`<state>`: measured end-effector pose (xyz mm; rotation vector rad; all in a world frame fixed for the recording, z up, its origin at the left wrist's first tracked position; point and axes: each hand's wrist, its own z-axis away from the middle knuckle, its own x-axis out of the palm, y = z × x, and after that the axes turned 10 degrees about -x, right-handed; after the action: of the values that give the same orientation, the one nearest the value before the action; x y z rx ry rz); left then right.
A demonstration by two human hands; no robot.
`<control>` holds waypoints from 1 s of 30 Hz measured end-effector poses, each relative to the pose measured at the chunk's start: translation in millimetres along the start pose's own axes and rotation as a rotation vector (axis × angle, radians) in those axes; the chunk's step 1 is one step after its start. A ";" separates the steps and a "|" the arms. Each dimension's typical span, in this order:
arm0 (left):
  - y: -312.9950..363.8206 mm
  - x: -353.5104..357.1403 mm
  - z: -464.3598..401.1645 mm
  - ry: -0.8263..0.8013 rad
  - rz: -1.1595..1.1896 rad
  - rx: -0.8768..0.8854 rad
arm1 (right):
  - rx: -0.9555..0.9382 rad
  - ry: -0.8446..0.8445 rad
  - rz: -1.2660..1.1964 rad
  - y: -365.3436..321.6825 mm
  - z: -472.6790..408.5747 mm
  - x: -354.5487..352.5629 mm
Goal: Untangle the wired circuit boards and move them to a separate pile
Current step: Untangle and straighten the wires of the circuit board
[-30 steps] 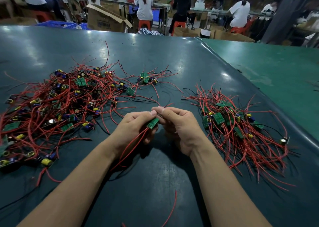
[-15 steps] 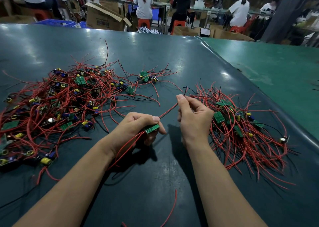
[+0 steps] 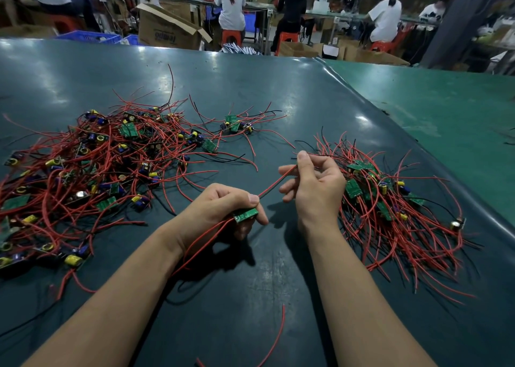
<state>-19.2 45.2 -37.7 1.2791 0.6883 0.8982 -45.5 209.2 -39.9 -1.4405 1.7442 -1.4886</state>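
The left hand (image 3: 220, 213) pinches a green circuit board (image 3: 245, 214) between thumb and fingers while the right hand (image 3: 315, 188) pinches its red wire (image 3: 274, 184) taut. To the board's right lies the smaller sorted pile (image 3: 390, 205); the far larger tangled pile (image 3: 92, 171) to its left remains, so most work seems left.

Green board (image 3: 245, 214), red wire (image 3: 274, 184) seemingly taut.
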 end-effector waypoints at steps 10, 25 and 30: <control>-4.5 -0.4 -7.4 0.115 0.110 0.089 | 0.164 0.122 -0.168 -8.1 -10.8 -11.1; 0.3 2.8 -2.4 0.095 0.038 0.053 | 0.376 -0.276 -0.116 -14.3 5.4 -3.0; -0.7 1.6 -0.7 0.060 0.001 0.042 | 0.299 0.045 -0.216 -9.9 -3.1 -4.3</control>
<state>-18.9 46.9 -38.5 1.2944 0.7572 0.9299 -42.4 215.5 -31.2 -1.4791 1.3509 -1.8168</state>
